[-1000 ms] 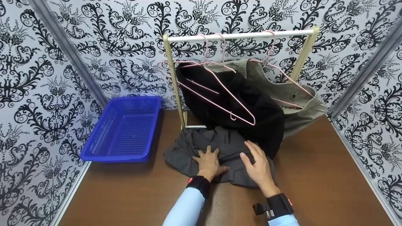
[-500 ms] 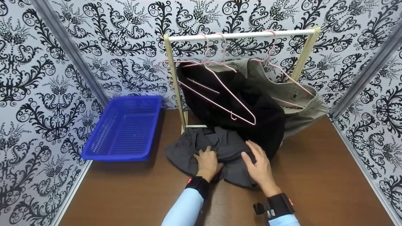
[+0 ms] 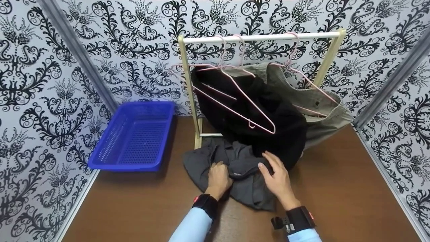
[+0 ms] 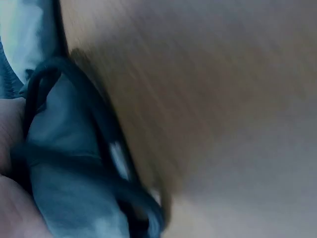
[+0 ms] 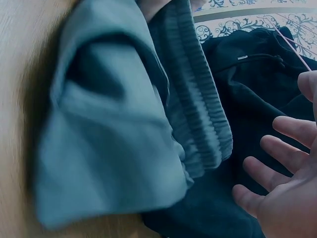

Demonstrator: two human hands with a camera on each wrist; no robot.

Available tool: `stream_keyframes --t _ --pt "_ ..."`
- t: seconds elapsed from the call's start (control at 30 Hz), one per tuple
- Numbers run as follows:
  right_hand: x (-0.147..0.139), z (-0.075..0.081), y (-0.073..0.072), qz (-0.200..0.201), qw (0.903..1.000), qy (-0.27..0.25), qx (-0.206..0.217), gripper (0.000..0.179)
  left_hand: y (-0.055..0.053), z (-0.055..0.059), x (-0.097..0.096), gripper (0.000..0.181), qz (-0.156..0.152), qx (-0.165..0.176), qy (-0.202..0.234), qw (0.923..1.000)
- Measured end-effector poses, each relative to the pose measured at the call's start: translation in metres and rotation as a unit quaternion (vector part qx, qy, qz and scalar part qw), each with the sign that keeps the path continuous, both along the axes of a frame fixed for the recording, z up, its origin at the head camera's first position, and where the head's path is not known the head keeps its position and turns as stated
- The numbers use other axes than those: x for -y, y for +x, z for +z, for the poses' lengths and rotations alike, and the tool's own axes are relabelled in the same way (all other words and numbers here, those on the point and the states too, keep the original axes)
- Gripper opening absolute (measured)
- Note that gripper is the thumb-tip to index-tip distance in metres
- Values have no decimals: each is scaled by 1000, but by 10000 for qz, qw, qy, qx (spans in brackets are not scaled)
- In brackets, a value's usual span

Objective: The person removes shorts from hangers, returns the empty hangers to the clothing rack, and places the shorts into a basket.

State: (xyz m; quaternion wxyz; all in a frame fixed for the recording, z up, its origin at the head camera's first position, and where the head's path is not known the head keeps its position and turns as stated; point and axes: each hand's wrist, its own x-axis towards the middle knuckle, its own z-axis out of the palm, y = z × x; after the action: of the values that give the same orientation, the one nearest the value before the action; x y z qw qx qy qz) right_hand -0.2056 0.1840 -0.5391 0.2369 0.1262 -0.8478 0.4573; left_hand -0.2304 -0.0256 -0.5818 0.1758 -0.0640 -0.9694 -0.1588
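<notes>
Dark grey pants [image 3: 253,193] lie bunched on the table, with a gathered elastic waistband [image 5: 200,114] in the right wrist view. My left hand [image 3: 219,178] grips a fold of the cloth with curled fingers. A dark cord [image 4: 96,109] loops over the fabric beside that hand in the left wrist view. My right hand [image 3: 277,179] is held over the right side of the pants, its fingers extended and holding nothing. Behind them hangs a black garment [image 3: 282,124] with a drawstring, and its lower part reaches the grey cloth.
A white-barred rack [image 3: 268,37] stands at the back, bearing pink hangers [image 3: 255,104] and khaki pants [image 3: 322,124]. On the left sits a blue plastic basket [image 3: 161,141]. Brown tabletop [image 3: 349,188] extends right of the clothes, up to patterned walls.
My left hand has gone from spread flat on the grey pants to gripping them, and the cloth has shifted and bunched, its lower edge nearer me. My right hand has hardly moved.
</notes>
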Motion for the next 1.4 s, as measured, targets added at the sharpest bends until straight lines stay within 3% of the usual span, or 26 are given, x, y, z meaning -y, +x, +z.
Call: stream_keyframes --t 0.1,0.3,0.47,0.6,0.97,1.4 --pt "-1 2 1 46 9999 5 118 39 1 -2 4 9 -92 -143 250 9995" --pt "-1 3 1 101 9997 37 208 38 1 -1 16 22 -222 -124 1031 9943" --pt "-2 3 1 116 9996 17 254 39 1 2 27 46 -284 -41 1639 9861" --pt "-3 2 2 99 9996 34 260 39 2 6 32 68 -347 -57 1757 9838" --pt "0 -1 2 242 9991 275 221 43 5 18 45 72 -289 -3 2088 9775" --pt "13 -8 4 431 9979 392 276 45 3 43 64 77 -508 -717 2323 9687"
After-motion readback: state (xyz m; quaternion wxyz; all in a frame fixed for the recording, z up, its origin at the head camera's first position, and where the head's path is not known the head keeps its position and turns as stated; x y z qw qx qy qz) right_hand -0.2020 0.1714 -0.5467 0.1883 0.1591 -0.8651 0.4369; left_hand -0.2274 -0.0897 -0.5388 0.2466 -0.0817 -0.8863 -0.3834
